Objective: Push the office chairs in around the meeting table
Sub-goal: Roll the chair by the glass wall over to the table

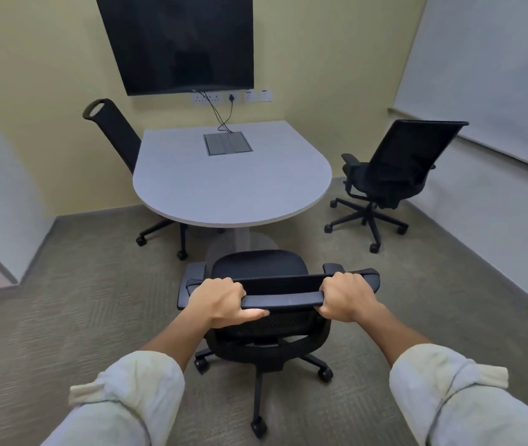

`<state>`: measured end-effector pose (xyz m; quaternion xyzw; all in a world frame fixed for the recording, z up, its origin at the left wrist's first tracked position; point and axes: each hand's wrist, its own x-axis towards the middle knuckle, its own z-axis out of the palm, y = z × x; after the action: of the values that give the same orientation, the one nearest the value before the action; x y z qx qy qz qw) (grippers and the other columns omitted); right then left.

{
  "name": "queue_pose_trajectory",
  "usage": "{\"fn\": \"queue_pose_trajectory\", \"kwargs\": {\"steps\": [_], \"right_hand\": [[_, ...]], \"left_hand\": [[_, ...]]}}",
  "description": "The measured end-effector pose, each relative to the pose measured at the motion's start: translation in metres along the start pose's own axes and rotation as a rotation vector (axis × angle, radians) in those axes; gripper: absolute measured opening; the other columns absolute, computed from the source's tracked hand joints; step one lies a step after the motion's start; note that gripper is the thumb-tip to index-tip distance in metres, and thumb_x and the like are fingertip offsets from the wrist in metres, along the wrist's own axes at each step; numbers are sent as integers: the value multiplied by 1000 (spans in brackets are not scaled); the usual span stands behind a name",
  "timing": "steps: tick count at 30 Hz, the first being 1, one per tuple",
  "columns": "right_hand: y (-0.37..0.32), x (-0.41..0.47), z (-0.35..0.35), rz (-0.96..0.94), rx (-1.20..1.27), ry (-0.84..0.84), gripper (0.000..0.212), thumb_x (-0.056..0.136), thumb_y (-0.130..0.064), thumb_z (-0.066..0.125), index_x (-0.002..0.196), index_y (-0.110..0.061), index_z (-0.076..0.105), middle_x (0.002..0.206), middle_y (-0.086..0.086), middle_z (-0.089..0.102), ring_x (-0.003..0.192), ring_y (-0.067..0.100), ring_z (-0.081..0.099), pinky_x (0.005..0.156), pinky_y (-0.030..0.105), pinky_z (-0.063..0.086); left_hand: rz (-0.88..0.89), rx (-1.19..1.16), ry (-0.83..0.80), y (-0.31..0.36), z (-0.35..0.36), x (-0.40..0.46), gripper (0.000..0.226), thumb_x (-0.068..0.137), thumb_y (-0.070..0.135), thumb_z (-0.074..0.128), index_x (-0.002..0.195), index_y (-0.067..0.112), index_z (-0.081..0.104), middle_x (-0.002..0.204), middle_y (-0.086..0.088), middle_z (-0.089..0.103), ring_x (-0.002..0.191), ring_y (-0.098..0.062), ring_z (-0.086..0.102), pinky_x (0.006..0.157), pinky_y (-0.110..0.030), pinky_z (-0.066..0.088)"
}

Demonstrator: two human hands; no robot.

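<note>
1. Small meeting room, yellow back wall with a dark screen (179, 43) mounted on it, grey carpet (63, 317), white rounded counter (224, 185) in the middle with a cable box (228, 143) set into its top.
2. I have both hands on the near chair (259, 268): left hand (221, 300) and right hand (346, 296) sit on the top bar of the backrest, one towards each end.
3. Fingers of both hands are clenched around that bar, thumbs underneath, so I call it a firm two-handed hold.
4. Near chair faces the counter with its seat front close to the curved edge but not under it; the pedestal base is visible just beyond the seat. My read: this chair is not pushed in yet.
5. Left chair (118, 136) stands at the counter's left side, its backrest right against the edge and part of its wheel base under the top. Looks pushed in, or close to it; the seat is hidden so I cannot be sure.
6. Right chair (391, 169) stands apart from the counter on open carpet, turned at an angle, wheels fully clear of the top. Not pushed in.
7. Progress, as I judge it: one chair likely done, one in hand, one untouched.
8. Left to do: roll the near chair forward under the edge, then go round to the right chair, square it up and push it in.
</note>
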<state>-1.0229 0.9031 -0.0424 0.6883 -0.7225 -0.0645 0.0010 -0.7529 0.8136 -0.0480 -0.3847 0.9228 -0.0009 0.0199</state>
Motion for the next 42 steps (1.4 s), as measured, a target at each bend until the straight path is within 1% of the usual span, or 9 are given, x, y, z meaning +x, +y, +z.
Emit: {"fn": "queue_pose_trajectory", "kwargs": {"steps": [8, 12, 16, 19, 23, 27, 31, 36, 42], "right_hand": [[0, 45, 0, -35, -16, 12, 28, 74, -44, 55, 74, -19, 69, 69, -2, 67, 63, 24, 63, 54, 32, 43], [-8, 64, 9, -26, 23, 39, 29, 69, -41, 53, 73, -17, 70, 63, -3, 62, 64, 24, 64, 58, 33, 49], [-16, 88, 7, -21, 25, 66, 29, 67, -39, 51, 74, -18, 71, 62, -3, 58, 61, 25, 59, 56, 32, 45], [-13, 114, 4, -22, 32, 71, 26, 68, -38, 51, 69, -18, 67, 59, -3, 57, 59, 25, 58, 53, 30, 42], [0, 158, -10, -4, 32, 62, 17, 69, -36, 54, 64, -21, 60, 54, -4, 51, 57, 24, 57, 54, 31, 43], [21, 202, -13, -2, 15, 47, 24, 68, -37, 56, 68, -17, 69, 58, -1, 63, 55, 22, 59, 52, 32, 43], [39, 239, -16, -15, -3, 29, 22, 68, -39, 57, 66, -20, 67, 60, -1, 64, 56, 22, 59, 51, 30, 41], [66, 284, -21, -41, -7, -10, 23, 67, -40, 54, 53, -22, 49, 53, -2, 52, 55, 23, 53, 53, 31, 40], [100, 329, -25, -93, -46, 2, 24, 69, -40, 56, 57, -20, 52, 51, -3, 45, 57, 23, 48, 56, 31, 36]], "left_hand": [[-25, 16, -16, -26, 0, 23, 82, 78, 90, 31, 69, 15, 61, 56, 4, 51, 48, -12, 46, 48, -28, 29], [-53, 25, -8, -40, 6, 32, 71, 78, 89, 35, 61, 21, 47, 54, 7, 44, 49, -15, 44, 52, -33, 33], [-52, 50, -4, -61, 4, 48, 69, 78, 89, 36, 58, 23, 42, 53, 8, 43, 48, -12, 42, 52, -33, 33], [-51, 52, -11, -79, 1, 73, 69, 79, 89, 34, 59, 23, 43, 54, 7, 45, 48, -12, 42, 51, -33, 31], [-41, 61, -7, -99, -6, 118, 73, 80, 88, 35, 68, 19, 56, 59, 6, 50, 54, -15, 48, 56, -33, 38], [-53, 45, -8, -112, -8, 162, 77, 79, 89, 34, 71, 17, 60, 60, 5, 52, 57, -18, 51, 60, -35, 41], [-69, 43, -18, -122, -6, 198, 77, 79, 89, 34, 73, 17, 61, 67, 2, 58, 64, -24, 59, 63, -37, 45], [-77, 34, -27, -130, -4, 242, 74, 79, 89, 33, 70, 20, 57, 74, -2, 66, 71, -26, 64, 66, -39, 48], [-101, 20, -21, -130, -5, 288, 72, 80, 88, 32, 70, 20, 54, 68, 1, 57, 68, -25, 60, 64, -38, 44]]}}
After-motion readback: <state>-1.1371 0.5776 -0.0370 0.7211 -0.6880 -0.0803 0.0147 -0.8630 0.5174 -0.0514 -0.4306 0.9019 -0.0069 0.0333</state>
